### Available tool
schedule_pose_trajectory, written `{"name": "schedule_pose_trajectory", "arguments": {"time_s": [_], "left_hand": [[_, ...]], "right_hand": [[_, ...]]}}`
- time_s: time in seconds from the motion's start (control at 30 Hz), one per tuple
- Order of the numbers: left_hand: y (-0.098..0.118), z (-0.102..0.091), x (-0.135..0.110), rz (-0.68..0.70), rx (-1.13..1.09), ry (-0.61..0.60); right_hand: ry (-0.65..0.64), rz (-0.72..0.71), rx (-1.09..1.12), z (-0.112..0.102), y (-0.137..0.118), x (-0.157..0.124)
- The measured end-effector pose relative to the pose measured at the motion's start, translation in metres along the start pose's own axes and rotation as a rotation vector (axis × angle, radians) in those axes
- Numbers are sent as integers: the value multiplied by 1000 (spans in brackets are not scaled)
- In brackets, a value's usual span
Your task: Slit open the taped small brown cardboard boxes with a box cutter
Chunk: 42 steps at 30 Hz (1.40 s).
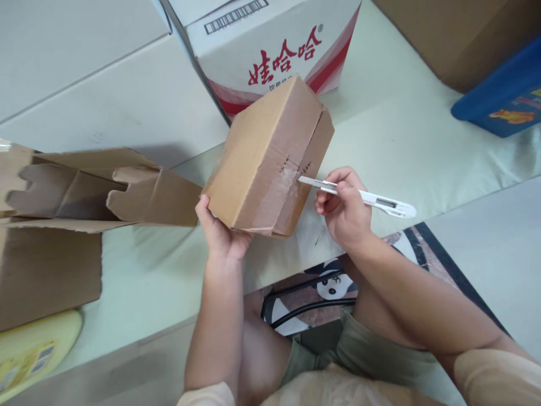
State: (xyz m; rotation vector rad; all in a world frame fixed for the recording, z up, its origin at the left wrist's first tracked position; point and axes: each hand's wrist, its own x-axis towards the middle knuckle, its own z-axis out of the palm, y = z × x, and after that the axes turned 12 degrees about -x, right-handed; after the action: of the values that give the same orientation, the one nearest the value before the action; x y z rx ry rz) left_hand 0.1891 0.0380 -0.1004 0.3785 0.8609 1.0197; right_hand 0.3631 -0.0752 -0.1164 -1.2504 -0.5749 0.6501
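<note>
A brown cardboard box (249,158), its seam covered with clear tape, is held tilted over the pale tabletop. My left hand (222,234) grips its lower left corner, thumb on the side and the other fingers hidden beneath. In my right hand (346,208) is a white utility knife (382,203), pinched between thumb and fingers. The knife's blade is out, and its tip meets or nearly meets the taped seam on the box's right face.
An opened cardboard box (84,192) stands at the left, above a yellow package (42,349). Behind are a white carton with red lettering (279,51) and large white boxes (105,96). At the right are a blue container (499,90) and a brown carton (456,34).
</note>
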Motion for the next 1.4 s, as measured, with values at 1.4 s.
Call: {"name": "schedule_pose_trajectory", "arguments": {"time_s": [1.4], "left_hand": [[-9, 5, -6, -38, -39, -43]], "right_hand": [[18, -301, -579, 0, 5, -17]]}}
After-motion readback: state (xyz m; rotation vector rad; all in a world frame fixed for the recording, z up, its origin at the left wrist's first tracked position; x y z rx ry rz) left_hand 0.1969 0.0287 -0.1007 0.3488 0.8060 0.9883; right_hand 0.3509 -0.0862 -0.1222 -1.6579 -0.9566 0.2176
